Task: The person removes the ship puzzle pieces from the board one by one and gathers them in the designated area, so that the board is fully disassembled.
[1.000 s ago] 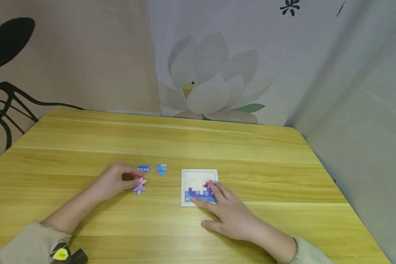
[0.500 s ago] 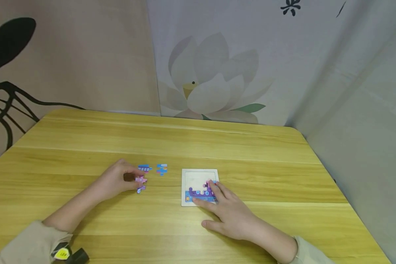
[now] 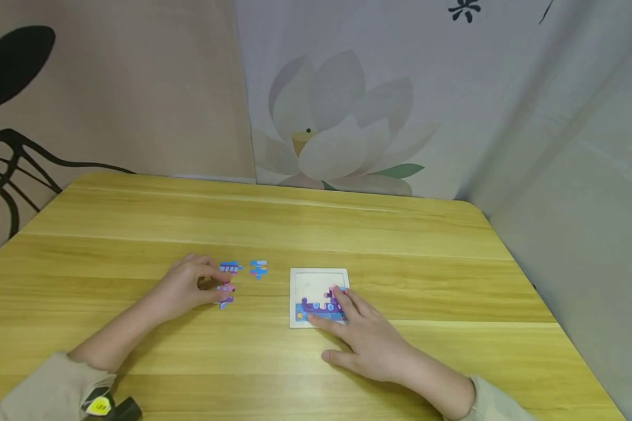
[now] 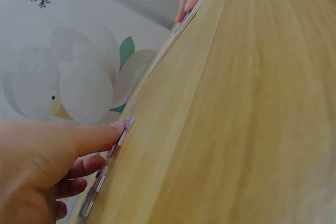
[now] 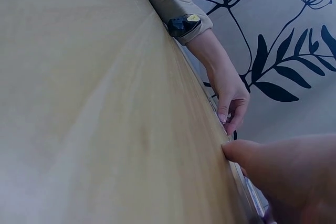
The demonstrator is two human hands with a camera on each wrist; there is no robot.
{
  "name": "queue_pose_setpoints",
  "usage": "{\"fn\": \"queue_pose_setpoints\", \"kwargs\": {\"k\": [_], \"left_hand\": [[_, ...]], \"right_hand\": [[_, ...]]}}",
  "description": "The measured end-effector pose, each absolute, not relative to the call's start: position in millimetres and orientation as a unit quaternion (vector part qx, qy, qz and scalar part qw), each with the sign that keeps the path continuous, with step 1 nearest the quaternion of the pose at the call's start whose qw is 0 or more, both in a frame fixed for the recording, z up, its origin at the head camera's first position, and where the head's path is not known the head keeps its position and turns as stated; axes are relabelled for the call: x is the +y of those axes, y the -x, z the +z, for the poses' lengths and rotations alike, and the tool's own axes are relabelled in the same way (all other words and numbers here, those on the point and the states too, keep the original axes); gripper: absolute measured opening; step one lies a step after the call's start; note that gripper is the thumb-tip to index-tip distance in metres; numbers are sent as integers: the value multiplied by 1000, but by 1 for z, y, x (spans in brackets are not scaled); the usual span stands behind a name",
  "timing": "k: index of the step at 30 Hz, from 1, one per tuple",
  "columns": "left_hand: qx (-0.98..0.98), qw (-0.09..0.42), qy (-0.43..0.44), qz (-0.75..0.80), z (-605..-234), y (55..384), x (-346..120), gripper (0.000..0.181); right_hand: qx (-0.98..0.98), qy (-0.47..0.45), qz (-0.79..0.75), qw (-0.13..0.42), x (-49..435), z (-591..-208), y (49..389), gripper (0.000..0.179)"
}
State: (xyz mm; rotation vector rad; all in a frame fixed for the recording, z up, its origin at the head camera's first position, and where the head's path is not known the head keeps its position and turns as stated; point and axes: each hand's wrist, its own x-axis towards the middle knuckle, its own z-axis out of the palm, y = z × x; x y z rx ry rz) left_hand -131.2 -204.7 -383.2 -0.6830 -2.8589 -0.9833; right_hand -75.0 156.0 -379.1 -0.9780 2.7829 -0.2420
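In the head view my left hand (image 3: 181,290) pinches a pink and purple jigsaw piece (image 3: 225,290) between thumb and index finger, low over the table. The other fingers partly hide several loose pieces under it. My right hand (image 3: 371,339) lies with spread fingers over the lower right of a white square puzzle board (image 3: 292,292), its fingertips touching the pieces. A purple, blue and pink picture (image 3: 316,309) fills the board's lower part and right side; its upper left shows bare backing. The left wrist view has my left hand (image 4: 47,166) beside pieces seen edge-on.
Two blue pieces, one with a row of windows (image 3: 230,267) and one with orange marks (image 3: 258,269), lie between my left hand and the board. The wooden table (image 3: 316,228) extends to a printed curtain (image 3: 337,117) behind it.
My left fingers have turned and shifted the pink and purple piece slightly, the hand staying almost in place. My right hand has stayed still on the board.
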Motion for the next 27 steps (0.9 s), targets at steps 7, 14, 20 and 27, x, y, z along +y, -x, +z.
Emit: {"fn": "queue_pose_setpoints", "kwargs": {"k": [7, 14, 20, 27], "left_hand": [[-920, 5, 211, -330, -381, 130, -205, 25], [-919, 9, 215, -331, -380, 130, -205, 25], [-918, 13, 216, -332, -379, 129, -204, 23], [-913, 19, 218, -344, -378, 129, -201, 22]], "right_hand": [[936, 323, -88, 106, 156, -378, 73, 58], [936, 323, -88, 110, 155, -377, 70, 58], [936, 322, -92, 104, 155, -376, 67, 58], [934, 334, -99, 83, 157, -373, 62, 59]]}}
